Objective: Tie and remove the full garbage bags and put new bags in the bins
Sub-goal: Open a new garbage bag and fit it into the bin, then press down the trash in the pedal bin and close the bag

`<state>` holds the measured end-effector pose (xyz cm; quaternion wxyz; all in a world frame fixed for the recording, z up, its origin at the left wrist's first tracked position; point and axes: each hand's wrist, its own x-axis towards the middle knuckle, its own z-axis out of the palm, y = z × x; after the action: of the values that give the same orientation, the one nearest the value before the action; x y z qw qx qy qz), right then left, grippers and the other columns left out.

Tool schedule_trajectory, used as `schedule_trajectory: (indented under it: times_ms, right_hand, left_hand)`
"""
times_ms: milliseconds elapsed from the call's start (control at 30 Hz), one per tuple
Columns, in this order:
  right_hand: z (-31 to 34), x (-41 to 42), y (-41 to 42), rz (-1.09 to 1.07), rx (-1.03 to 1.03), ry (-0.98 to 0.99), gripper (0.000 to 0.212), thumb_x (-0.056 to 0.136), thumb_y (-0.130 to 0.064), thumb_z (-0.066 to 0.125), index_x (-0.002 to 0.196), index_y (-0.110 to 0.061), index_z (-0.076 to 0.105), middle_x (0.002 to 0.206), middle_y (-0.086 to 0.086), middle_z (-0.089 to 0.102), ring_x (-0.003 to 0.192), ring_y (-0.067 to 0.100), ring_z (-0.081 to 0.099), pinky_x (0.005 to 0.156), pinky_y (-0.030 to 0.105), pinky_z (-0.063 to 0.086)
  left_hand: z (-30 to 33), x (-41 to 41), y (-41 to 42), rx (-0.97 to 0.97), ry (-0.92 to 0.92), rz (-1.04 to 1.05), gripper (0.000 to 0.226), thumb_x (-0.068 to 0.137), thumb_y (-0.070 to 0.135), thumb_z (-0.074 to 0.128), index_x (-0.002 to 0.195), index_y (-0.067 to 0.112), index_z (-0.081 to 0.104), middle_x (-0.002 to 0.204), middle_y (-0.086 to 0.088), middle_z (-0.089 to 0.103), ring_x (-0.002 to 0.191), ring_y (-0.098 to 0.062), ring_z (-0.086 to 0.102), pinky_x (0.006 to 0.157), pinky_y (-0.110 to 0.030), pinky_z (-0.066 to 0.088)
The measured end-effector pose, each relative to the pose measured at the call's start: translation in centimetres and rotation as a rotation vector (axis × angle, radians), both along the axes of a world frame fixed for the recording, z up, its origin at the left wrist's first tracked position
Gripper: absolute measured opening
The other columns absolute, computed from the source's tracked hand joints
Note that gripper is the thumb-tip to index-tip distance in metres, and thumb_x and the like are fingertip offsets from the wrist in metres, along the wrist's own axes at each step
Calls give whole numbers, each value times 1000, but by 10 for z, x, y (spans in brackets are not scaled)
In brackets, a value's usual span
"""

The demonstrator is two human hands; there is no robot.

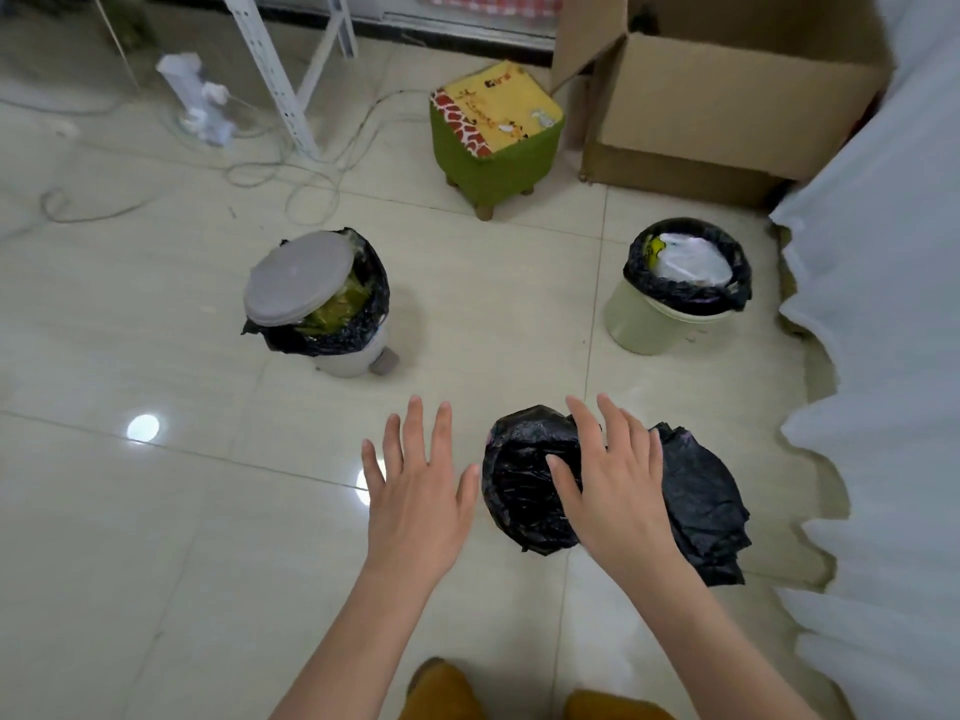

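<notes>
**Op:** Right, quick status. Both hands out front, palms down, fingers spread, gripping nothing. My left hand [415, 491] hovers over bare floor tile [156, 511]; my right hand [613, 485] is over the pile of new black bags [701, 501], which lies on the floor just ahead of my feet. Can't tell if the palm's actually touching the plastic or just above it.

**Sup:** And the full ones?

**Op:** Neither tied yet, I'd say. Lidded bin [332, 304] far left, lid [298, 278] tilted half open, yellowish rubbish showing, black liner folded over the rim. Green bin [660, 314] far right, near the white curtain [883, 356], no lid, white plastic waste on top, filled abt to the rim.

**Sup:** Risks?

**Op:** Few. Thin bags cling, so I may lift several at once instead of one. Lidded bin's liner could snag on the lid hinge when pulled, prob tearing or tipping the bin. Green bin's so full the liner edges may be too short to knot, w/ spillage. Also cables [270, 174] on the floor farther back; trip hazard if I carry bags that way.
</notes>
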<state>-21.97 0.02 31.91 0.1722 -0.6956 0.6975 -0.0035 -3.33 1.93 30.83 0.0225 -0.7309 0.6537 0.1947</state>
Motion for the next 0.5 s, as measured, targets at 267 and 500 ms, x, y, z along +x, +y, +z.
schedule_trajectory:
  times_ms: [267, 500]
  right_hand:
    - [120, 55, -14, -15, 3, -28, 55, 98, -42, 47, 148, -24, 34, 153, 7, 33, 138, 27, 31, 116, 46, 22]
    - [155, 86, -55, -5, 28, -63, 55, 98, -40, 47, 148, -24, 31, 153, 7, 31, 137, 27, 31, 116, 45, 24]
  left_hand:
    - [124, 63, -11, 6, 3, 36, 65, 100, 50, 26, 154, 23, 3, 160, -6, 3, 147, -26, 6, 120, -49, 8]
    - [162, 97, -54, 20, -26, 43, 63, 100, 51, 23, 154, 23, 5, 159, -4, 4, 146, -24, 6, 119, -49, 9]
